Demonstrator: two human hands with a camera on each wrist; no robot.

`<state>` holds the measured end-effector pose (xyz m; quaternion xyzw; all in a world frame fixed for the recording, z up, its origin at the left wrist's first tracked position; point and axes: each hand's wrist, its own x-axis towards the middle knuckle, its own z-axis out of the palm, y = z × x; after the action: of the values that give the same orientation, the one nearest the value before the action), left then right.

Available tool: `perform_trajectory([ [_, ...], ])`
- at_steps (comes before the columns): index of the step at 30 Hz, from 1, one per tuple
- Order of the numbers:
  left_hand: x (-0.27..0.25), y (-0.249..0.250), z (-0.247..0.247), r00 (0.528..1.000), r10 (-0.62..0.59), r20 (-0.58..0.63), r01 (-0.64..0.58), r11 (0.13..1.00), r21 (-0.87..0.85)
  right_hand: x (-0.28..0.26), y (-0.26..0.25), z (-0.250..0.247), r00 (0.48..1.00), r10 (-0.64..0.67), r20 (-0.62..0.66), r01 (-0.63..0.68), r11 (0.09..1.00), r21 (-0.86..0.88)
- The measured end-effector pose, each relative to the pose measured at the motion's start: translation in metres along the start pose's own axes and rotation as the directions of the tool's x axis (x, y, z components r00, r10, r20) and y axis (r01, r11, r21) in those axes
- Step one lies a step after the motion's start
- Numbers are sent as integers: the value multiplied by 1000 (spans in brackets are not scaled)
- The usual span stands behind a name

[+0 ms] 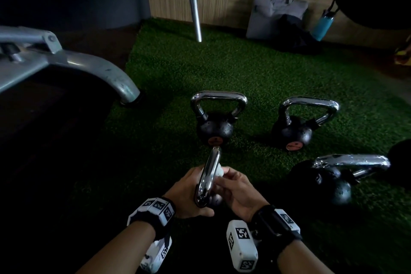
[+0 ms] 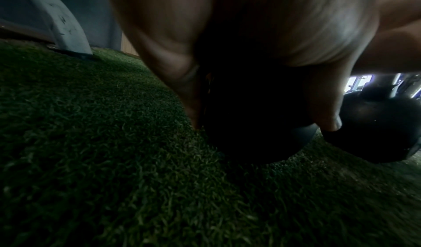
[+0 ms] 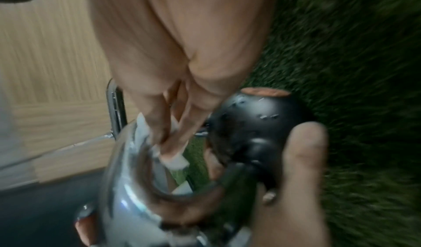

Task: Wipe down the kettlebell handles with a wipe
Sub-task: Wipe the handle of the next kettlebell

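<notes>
A small black kettlebell with a chrome handle [image 1: 210,176] is held up over the green turf, handle edge-on to me. My left hand [image 1: 189,193] grips it from the left, fingers curled round the black ball [image 3: 250,124]. My right hand [image 1: 235,189] pinches a white wipe [image 1: 219,168] against the handle's inner side; in the right wrist view the wipe [image 3: 175,160] sits under my fingertips on the chrome handle [image 3: 127,178]. In the left wrist view my left hand [image 2: 227,34] covers the dark ball [image 2: 250,124].
Three more kettlebells stand on the turf: one straight ahead [image 1: 214,129], one to the right [image 1: 293,133], one near right [image 1: 329,184]. A grey machine leg [image 1: 100,69] is at left. A steel bar [image 1: 193,6], grey bag [image 1: 278,13] and blue bottle [image 1: 322,26] stand by the wooden wall.
</notes>
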<state>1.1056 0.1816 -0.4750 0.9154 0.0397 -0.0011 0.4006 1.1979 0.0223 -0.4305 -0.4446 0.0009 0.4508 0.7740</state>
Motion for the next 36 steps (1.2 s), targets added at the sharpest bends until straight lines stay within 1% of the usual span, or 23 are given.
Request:
perform_trajectory([
  [2,-1,5,-2,1000,-16,3,16,1000,18,8,-2,5,991,-87,-102,89,996,19],
  [3,-1,8,-3,1000,-15,9,15,999,29,9,-2,7,984,-122,-131,123,992,-1],
  [6,-2,7,-4,999,33,3,-33,999,13,3,-3,9,975,-185,-128,157,967,-198],
  [8,-2,2,-2,998,58,-4,-58,998,-5,-1,-3,9,962,-242,-124,185,918,-351],
  [9,-1,1,-1,998,55,-4,-55,998,-14,-1,-4,9,947,-287,-143,200,878,-434],
  [10,-1,1,0,999,42,-5,-42,999,-17,3,-6,10,924,-344,-169,215,829,-517],
  [12,-1,2,2,999,22,-24,-22,1000,-13,12,-8,13,860,-460,-220,219,723,-656],
  [15,-1,3,3,998,15,-56,-16,1000,-8,17,-8,22,766,-576,-286,146,588,-795],
  [16,-1,2,4,998,18,-53,-18,1000,0,17,-8,23,739,-597,-312,115,569,-814],
  [17,0,1,4,998,30,-49,-30,1000,9,16,-8,24,720,-604,-341,90,569,-818],
  [18,0,0,4,998,44,-45,-43,999,18,16,-9,25,716,-597,-362,64,573,-817],
  [21,0,-3,6,997,65,-48,-64,998,23,18,-11,28,737,-574,-356,8,535,-845],
  [23,0,-5,8,997,65,-53,-64,998,13,20,-13,30,730,-587,-350,1,513,-858],
  [25,1,-7,9,997,52,-53,-52,999,12,21,-10,28,733,-585,-347,-9,502,-865],
  [27,1,-5,7,998,37,-58,-36,999,10,19,-8,29,751,-555,-357,-36,505,-862],
  [30,1,-3,7,998,36,-49,-38,999,-22,20,-13,31,791,-475,-386,-92,530,-843],
  [32,-1,-7,9,999,34,-40,-37,997,-62,19,-20,30,837,-357,-416,-152,578,-802],
  [34,-3,-12,12,999,-24,-35,21,995,-98,16,-25,26,880,-219,-420,-196,640,-743],
  [35,-4,-11,12,999,-48,-26,46,994,-95,14,-28,23,888,-201,-413,-201,639,-743],
  [36,-4,-10,12,997,-71,-12,69,994,-85,12,-31,18,888,-230,-399,-183,618,-764],
])
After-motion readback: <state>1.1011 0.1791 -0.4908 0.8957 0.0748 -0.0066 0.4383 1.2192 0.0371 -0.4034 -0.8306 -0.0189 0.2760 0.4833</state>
